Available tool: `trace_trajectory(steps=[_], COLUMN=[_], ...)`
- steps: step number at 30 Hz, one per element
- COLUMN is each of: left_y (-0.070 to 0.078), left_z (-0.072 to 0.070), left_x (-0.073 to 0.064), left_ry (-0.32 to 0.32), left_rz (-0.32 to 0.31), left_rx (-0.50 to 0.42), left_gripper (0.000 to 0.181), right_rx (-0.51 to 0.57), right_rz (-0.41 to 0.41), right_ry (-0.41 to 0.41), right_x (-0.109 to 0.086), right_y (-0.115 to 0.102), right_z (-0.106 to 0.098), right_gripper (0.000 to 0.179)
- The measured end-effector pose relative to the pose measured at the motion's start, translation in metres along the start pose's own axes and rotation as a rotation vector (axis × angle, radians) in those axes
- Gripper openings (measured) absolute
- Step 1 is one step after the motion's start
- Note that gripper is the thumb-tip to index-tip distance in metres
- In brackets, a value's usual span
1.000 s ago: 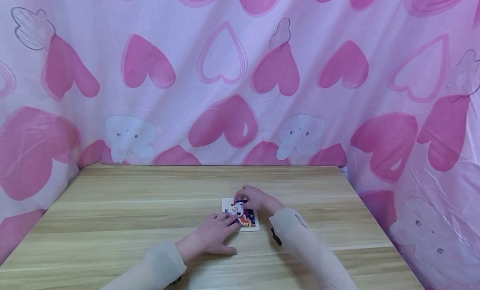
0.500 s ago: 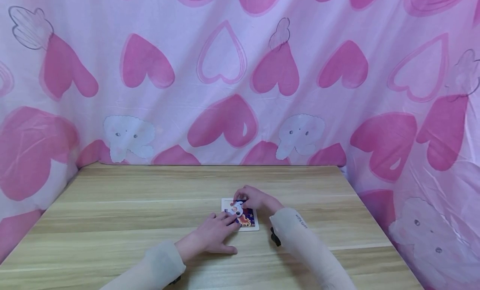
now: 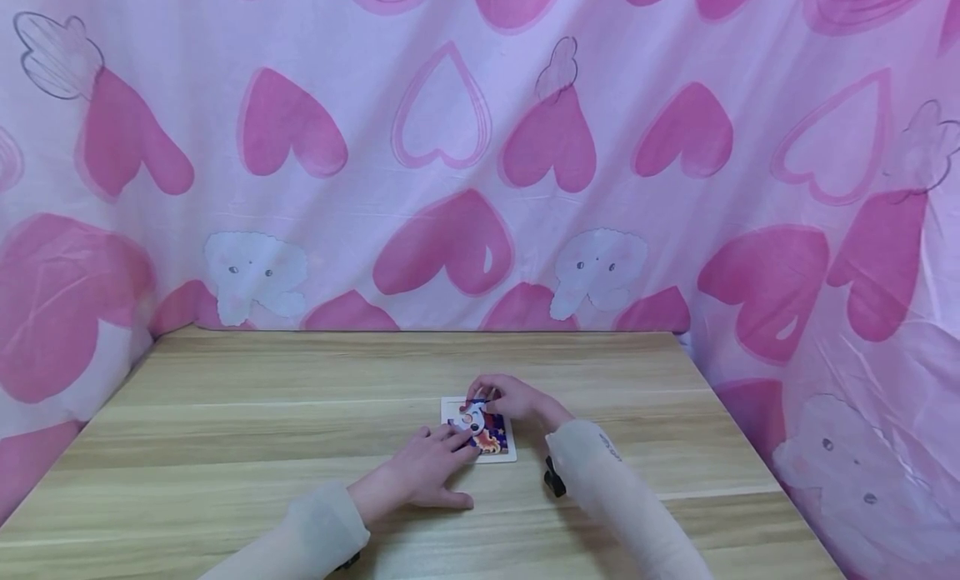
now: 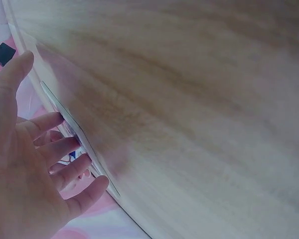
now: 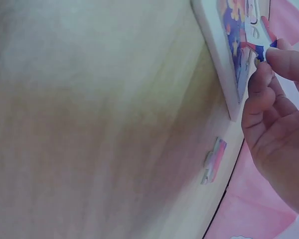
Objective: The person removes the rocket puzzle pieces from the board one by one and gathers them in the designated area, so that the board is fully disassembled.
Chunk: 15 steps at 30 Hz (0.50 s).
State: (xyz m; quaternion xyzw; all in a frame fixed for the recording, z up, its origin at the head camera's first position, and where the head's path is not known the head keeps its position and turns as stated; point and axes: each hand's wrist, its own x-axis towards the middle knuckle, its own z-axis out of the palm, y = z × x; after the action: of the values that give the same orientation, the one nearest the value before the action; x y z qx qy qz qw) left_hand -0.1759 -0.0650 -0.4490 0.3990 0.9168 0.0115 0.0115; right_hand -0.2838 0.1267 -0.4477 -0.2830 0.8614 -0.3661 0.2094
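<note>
A small jigsaw puzzle board (image 3: 498, 459) with a white frame lies on the wooden table in the head view. Its picture shows a white figure with a dark nose and orange flame-like shapes on dark blue. My left hand (image 3: 429, 467) reaches in from the left, fingers spread and nearly straight, fingertips on the board's near left part. My right hand (image 3: 512, 397) bends over the far edge. In the right wrist view, its thumb and index finger pinch a puzzle piece (image 5: 260, 51) with blue and red on it, right over the board. The left wrist view has the board (image 4: 74, 123) edge-on under my left fingers.
A loose puzzle piece (image 5: 215, 160) lies on the table beyond the board, hidden behind my right hand in the head view. The wooden table (image 3: 262, 397) meets a pink heart-patterned curtain (image 3: 450, 238) at the back and both sides.
My right hand and wrist have shifted very slightly toward me, fingers still at the board's far part. My left hand stays on the board. The head view has shifted a little.
</note>
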Motion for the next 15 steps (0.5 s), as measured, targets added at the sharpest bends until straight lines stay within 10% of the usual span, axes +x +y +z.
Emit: trace_trajectory(steps=[15], left_y=[-0.0004], left_z=[0.002], left_x=[0.0001], left_ry=[0.011], left_rz=[0.005], left_rx=[0.021], left_gripper=[0.071], right_rx=[-0.052], right_rz=[-0.047], right_ry=[0.067], right_x=[-0.002], right_y=[0.0043], right_z=[0.0053], right_gripper=[0.02])
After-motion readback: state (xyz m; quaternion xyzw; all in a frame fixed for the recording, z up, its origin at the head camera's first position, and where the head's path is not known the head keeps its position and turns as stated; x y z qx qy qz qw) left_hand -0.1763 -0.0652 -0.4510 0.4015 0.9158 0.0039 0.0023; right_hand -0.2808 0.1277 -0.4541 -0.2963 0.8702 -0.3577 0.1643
